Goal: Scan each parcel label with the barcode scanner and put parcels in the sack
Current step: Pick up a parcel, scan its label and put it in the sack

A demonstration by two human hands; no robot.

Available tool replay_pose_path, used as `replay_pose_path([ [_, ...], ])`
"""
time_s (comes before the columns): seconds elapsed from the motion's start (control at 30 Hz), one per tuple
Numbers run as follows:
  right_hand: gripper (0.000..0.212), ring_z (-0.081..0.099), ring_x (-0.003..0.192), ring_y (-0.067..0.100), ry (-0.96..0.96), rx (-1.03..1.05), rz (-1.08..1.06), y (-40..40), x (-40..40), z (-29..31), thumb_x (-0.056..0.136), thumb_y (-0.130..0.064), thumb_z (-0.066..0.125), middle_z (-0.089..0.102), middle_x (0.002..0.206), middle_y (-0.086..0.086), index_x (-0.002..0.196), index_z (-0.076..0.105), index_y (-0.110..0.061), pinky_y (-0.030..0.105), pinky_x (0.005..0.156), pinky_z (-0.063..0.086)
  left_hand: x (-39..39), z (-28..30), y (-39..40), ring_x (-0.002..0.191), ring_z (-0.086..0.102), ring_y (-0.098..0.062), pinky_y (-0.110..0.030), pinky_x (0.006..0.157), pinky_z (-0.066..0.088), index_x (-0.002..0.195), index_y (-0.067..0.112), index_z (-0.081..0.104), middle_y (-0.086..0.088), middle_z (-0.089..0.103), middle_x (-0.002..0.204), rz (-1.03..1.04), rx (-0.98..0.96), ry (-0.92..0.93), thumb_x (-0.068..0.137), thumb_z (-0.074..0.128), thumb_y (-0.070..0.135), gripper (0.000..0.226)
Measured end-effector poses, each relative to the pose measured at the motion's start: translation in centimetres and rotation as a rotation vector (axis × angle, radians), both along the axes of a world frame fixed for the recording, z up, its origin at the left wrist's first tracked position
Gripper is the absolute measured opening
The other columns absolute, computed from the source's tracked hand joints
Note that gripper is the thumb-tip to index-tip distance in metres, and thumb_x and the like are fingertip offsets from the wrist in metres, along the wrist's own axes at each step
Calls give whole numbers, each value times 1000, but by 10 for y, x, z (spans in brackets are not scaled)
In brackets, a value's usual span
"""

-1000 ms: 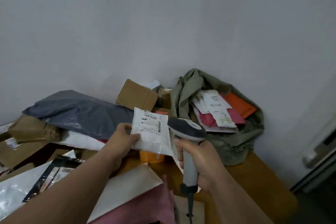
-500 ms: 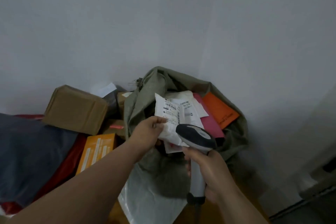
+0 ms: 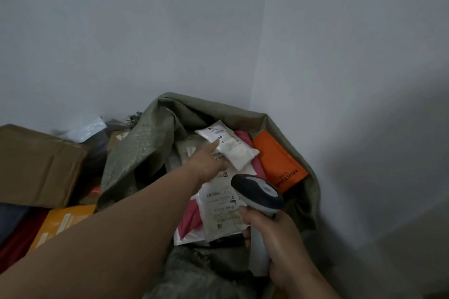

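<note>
Head view, looking down into an open olive-green sack (image 3: 145, 153) set against a pale wall (image 3: 218, 31). Left hand (image 3: 209, 165) reaches over the sack mouth with fingers extended and relaxed, holding nothing; its fingertips lie at the near edge of a small white parcel (image 3: 228, 147), whose printed label faces up. This parcel rests on top of the contents of the sack, over a pink mailer (image 3: 243, 136) and just beside an orange mailer (image 3: 279, 165). A larger white parcel (image 3: 221, 211) with a label lies lower in the sack, partly covering another pink mailer (image 3: 189, 218). Right hand (image 3: 274, 238) is wrapped around the pale handle of the barcode scanner (image 3: 257, 192), whose dark head is raised above the sack contents. Left of the sack stand a brown cardboard box (image 3: 36, 165) and, nearer, an orange box (image 3: 65, 221).
</note>
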State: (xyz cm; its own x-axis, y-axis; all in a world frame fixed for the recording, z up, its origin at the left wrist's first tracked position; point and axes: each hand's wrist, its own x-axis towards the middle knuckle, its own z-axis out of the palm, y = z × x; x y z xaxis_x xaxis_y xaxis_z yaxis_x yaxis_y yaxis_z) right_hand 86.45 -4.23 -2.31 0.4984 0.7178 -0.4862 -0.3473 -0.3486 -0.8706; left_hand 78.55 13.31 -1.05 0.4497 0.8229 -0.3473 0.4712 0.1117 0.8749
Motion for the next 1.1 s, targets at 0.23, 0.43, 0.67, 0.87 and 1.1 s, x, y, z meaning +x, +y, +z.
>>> replay_pose_path([
  [0.23, 7, 61, 62, 18, 32, 66, 78, 4, -28, 14, 84, -14, 76, 66, 65, 5, 87, 72, -10, 33, 61, 49, -57, 6, -12, 98, 64, -19, -33, 82, 56, 146, 22, 45, 1, 56, 127, -20, 83, 36, 97, 60, 14, 52],
  [0.43, 11, 60, 58, 15, 36, 134, 215, -6, -98, 37, 84, -16, 76, 65, 64, 6, 78, 71, -8, 29, 55, 48, -160, 30, -43, 94, 70, -21, -34, 83, 57, 120, 21, 62, -7, 71, 105, 37, 89, 119, 100, 57, 19, 21],
  [0.67, 16, 61, 66, 20, 19, 185, 355, -45, -234, 56, 83, -20, 77, 65, 73, 9, 93, 73, -7, 33, 61, 49, -352, 36, -99, 77, 65, -19, -32, 70, 54, 110, 13, 67, -7, 71, 92, 366, 169, 63, 98, 60, 14, 15],
  [0.87, 17, 58, 61, 20, 2, 215, 432, -82, -365, 66, 85, -16, 76, 61, 72, 9, 93, 70, -2, 34, 56, 47, -516, 33, -157, 71, 64, -17, -25, 60, 49, 105, 9, 67, -8, 70, 90, 500, 195, 150, 95, 61, 11, 11],
  [1.1, 13, 56, 54, 15, -10, 198, 460, -101, -449, 63, 84, -13, 76, 60, 66, 6, 82, 66, -5, 28, 51, 46, -599, 15, -208, 88, 65, -17, -28, 75, 50, 108, 18, 68, -1, 70, 99, 353, 217, 366, 89, 70, 24, 20],
])
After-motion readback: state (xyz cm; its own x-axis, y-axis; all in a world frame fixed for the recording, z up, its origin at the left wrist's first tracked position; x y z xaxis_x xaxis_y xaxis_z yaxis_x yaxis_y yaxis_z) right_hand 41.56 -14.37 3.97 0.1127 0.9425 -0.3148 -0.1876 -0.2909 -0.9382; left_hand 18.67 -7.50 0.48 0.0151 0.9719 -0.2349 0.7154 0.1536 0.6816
